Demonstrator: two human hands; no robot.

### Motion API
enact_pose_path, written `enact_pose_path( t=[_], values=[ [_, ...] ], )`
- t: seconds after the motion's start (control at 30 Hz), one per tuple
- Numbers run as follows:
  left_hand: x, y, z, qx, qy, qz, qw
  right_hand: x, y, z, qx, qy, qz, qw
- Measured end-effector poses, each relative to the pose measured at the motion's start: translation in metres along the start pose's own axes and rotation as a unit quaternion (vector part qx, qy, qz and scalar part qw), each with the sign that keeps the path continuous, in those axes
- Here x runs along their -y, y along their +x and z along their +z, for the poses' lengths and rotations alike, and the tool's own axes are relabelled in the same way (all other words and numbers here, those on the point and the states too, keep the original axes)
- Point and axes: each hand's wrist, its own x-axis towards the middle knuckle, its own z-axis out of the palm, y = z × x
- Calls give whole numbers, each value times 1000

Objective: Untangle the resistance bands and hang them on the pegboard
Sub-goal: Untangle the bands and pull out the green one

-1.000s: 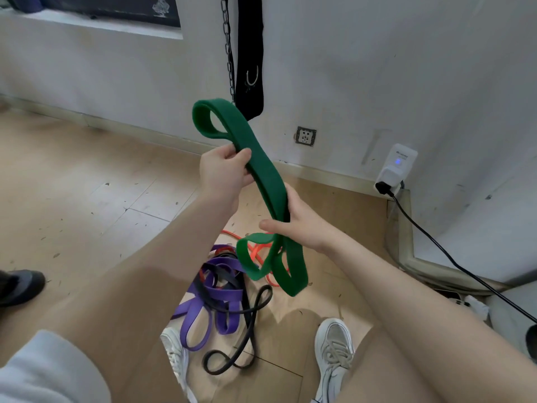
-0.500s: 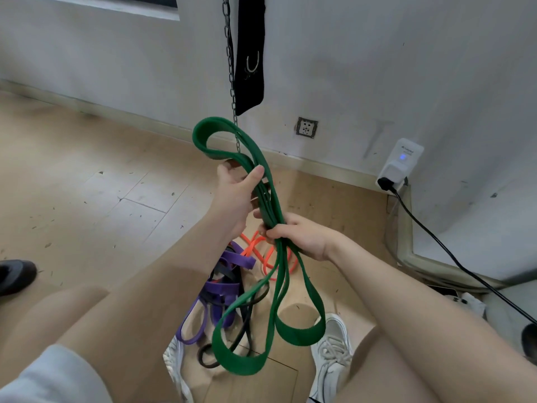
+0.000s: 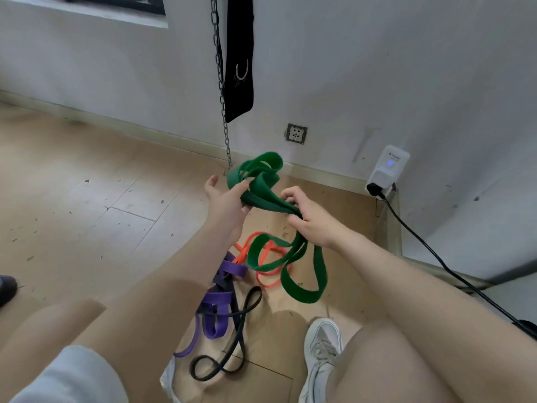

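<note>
Hands share one wide green rubber resistance band (image 3: 305,274) — left hand (image 3: 225,205) loosely pinching its bunched upper loops, right hand (image 3: 309,221) closed around the middle.

Dark green band (image 3: 305,274), orange band (image 3: 268,282), purple band (image 3: 216,301), thin black band (image 3: 232,347), light wood-pattern floor (image 3: 87,199), white wall (image 3: 377,68), white shoe (image 3: 321,347)
</note>
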Motion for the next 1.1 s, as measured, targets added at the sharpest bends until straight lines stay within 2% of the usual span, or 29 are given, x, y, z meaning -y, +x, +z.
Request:
enact_pose_path(
  t=[0.17, 0.33, 0.5, 0.57, 0.63, 0.7, 0.77, 0.83, 0.9, 0.97, 1.03, 1.1],
  values=[
    [12, 32, 21, -23, -72, -59, 995, -21, 26, -23, -40, -77, 30, 996],
    [47, 109, 31, -111, -67, -104, 986, -74, 78, -33, 31, -185, 17, 982],
    [119, 211, 29, -164, -140, -167, 962, -146, 159, -33, 104, -288, 27, 952],
    [146, 253, 15, -191, -56, -202, 959, -180, 192, -20, 133, -312, 26, 940],
    [172, 298, -11, -213, 89, -217, 948, -219, 231, 4, 156, -314, 36, 936],
    [189, 333, -45, -219, 275, -219, 910, -252, 264, 31, 171, -288, 60, 940],
    [194, 353, -78, -221, 395, -218, 865, -276, 287, 55, 186, -255, 82, 945],
    [193, 367, -104, -194, 434, -165, 864, -289, 304, 71, 200, -236, 98, 946],
    [187, 382, -120, -146, 436, -104, 882, -295, 316, 80, 212, -225, 113, 944],
    [180, 398, -125, -116, 446, -87, 883, -299, 325, 84, 234, -222, 122, 939],
    [176, 414, -125, -72, 516, -72, 851, -305, 329, 84, 256, -221, 143, 930],
    [176, 424, -120, -30, 598, -45, 800, -309, 329, 82, 266, -215, 169, 924]
  ],
)
